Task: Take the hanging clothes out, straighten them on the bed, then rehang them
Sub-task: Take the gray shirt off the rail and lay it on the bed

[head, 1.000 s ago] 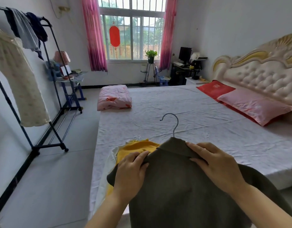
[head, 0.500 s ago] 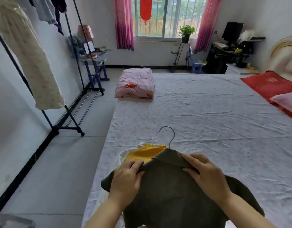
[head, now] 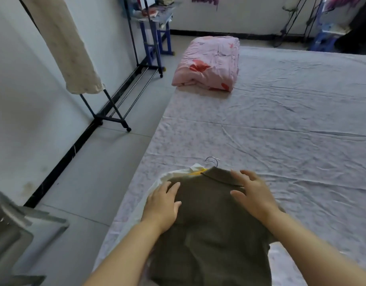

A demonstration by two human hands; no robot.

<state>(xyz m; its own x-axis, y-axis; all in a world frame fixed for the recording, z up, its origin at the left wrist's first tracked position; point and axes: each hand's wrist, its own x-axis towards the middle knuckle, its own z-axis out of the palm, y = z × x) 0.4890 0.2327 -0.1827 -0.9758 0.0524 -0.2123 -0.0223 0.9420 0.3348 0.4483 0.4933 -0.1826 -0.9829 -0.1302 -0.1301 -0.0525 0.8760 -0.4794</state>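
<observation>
The shirt [head: 211, 223] is matt olive cloth. Beyond its collar, a hook [head: 212, 160] of shiny metal wire lies on the creased, matt cotton-like sheet [head: 281, 124]; the quilt [head: 209, 65] looks soft, puffy cloth.

An olive knit shirt [head: 209, 234] lies at the near left edge of the white-sheeted bed [head: 281, 131], a folded pink quilt [head: 209, 65] farther along that edge. A black metal rack [head: 112, 120] stands to the left of the bed.

Folded pink floral quilt [head: 207, 65], blue-legged cluttered side table [head: 160, 17], grey tiled floor [head: 91, 162], white wall [head: 23, 120]
</observation>
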